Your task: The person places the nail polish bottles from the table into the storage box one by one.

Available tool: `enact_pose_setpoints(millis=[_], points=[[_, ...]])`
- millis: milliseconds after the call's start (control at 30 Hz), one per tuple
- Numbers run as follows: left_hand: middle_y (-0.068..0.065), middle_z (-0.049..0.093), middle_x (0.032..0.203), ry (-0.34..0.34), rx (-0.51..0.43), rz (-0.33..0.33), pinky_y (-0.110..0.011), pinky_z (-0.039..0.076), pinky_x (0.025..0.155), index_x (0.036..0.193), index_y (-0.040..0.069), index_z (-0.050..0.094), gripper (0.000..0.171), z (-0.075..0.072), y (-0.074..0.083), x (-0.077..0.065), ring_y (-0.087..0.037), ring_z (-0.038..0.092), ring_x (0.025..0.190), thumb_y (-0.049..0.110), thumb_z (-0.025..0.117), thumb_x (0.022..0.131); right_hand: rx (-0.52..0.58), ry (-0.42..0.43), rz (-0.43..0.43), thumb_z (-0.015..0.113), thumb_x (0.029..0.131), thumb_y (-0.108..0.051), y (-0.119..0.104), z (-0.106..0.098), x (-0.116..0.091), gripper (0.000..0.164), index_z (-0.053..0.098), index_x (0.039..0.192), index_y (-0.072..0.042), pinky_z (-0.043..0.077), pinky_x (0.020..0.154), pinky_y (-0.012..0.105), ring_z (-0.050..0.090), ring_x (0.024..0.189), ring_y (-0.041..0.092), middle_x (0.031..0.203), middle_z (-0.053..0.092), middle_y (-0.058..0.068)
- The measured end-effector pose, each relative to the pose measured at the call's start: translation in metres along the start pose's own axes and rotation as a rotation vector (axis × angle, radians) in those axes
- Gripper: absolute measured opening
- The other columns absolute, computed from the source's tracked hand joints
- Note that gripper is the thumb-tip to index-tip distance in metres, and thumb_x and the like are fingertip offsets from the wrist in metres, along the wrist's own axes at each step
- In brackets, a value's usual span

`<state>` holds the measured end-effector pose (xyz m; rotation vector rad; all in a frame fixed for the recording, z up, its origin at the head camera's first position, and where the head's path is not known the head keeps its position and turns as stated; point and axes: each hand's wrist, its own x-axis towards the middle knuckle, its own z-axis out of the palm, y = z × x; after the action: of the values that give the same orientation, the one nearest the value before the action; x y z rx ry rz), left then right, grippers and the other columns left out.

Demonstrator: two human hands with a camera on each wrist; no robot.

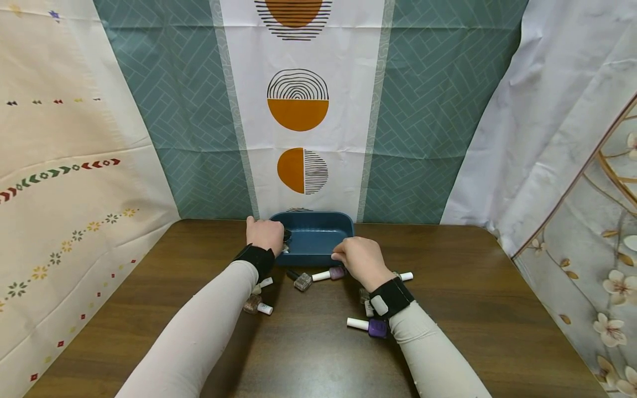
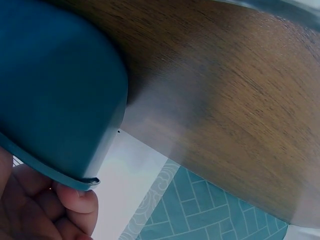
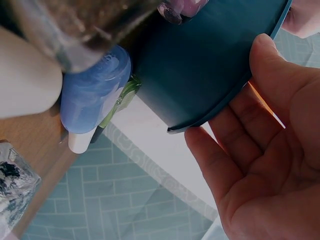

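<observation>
A blue plastic bin (image 1: 318,260) stands at the back of the wooden table, with a few small dark and pale items (image 1: 286,237) inside its left end. My left hand (image 1: 266,235) grips the bin's left rim, its curled fingers under the lip in the left wrist view. At the right front corner my right hand (image 1: 362,260) pinches the rim, thumb on one side and fingers on the other in the right wrist view. Just in front of the bin lie a mauve nail polish bottle (image 1: 337,272) with a white cap and a glitter nail polish bottle (image 1: 302,282) with a black cap.
A purple nail polish bottle (image 1: 377,329) lies near my right wrist. Left of centre, a brown glitter bottle (image 1: 252,303) lies by a pale one (image 1: 257,289). A blue bottle (image 3: 95,90) is beside the bin. Patterned cloths (image 1: 199,110) hang behind the table.
</observation>
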<state>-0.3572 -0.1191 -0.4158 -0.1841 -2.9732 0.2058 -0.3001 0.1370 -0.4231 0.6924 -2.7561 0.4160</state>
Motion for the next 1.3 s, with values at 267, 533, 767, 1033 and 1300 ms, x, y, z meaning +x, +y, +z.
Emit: enact_pose_setpoints(millis=[267,533,767,1033,1300], points=[[-0.007,0.065,0.069,-0.016,-0.003,-0.009,-0.056,0.036,0.092,0.075,0.013,0.074,0.034,0.0,0.001,0.001,-0.03,0.063,0.075,0.006,0.065,0.107,-0.008,0.003,0.001,0.083,0.099,-0.027,-0.001,0.0,0.0,0.01,0.09,0.106,-0.023,0.062,0.079,0.042,0.077,0.09,0.02,0.098,0.083,-0.002],[-0.006,0.063,0.069,-0.036,0.004,-0.007,-0.055,0.035,0.091,0.075,0.014,0.073,0.032,-0.002,0.002,0.001,-0.029,0.061,0.075,0.009,0.069,0.106,-0.011,-0.001,0.004,0.083,0.1,-0.027,-0.001,0.0,0.0,0.01,0.09,0.105,-0.024,0.062,0.078,0.042,0.076,0.09,0.02,0.097,0.082,-0.002],[-0.006,0.066,0.072,-0.027,-0.001,-0.012,-0.055,0.035,0.092,0.08,0.013,0.076,0.019,0.001,0.001,0.002,-0.03,0.061,0.078,0.015,0.08,0.099,-0.008,0.001,-0.003,0.082,0.1,-0.027,-0.001,0.0,0.0,0.011,0.09,0.106,-0.022,0.062,0.079,0.042,0.077,0.091,0.02,0.098,0.082,-0.002],[-0.007,0.064,0.071,-0.013,-0.008,-0.016,-0.053,0.035,0.09,0.082,0.013,0.077,0.022,-0.003,0.002,-0.003,-0.03,0.06,0.077,0.025,0.086,0.099,-0.011,-0.001,-0.006,0.082,0.1,-0.027,-0.001,0.0,0.0,0.01,0.09,0.105,-0.023,0.062,0.077,0.042,0.076,0.088,0.02,0.096,0.082,-0.002],[-0.01,0.064,0.076,0.055,-0.02,0.005,-0.051,0.038,0.086,0.083,0.01,0.076,0.025,-0.002,-0.001,-0.008,-0.032,0.061,0.079,0.015,0.073,0.107,-0.018,0.004,-0.011,0.083,0.1,-0.027,0.0,0.001,0.0,0.009,0.09,0.103,-0.023,0.062,0.077,0.042,0.076,0.087,0.02,0.094,0.081,-0.002]])
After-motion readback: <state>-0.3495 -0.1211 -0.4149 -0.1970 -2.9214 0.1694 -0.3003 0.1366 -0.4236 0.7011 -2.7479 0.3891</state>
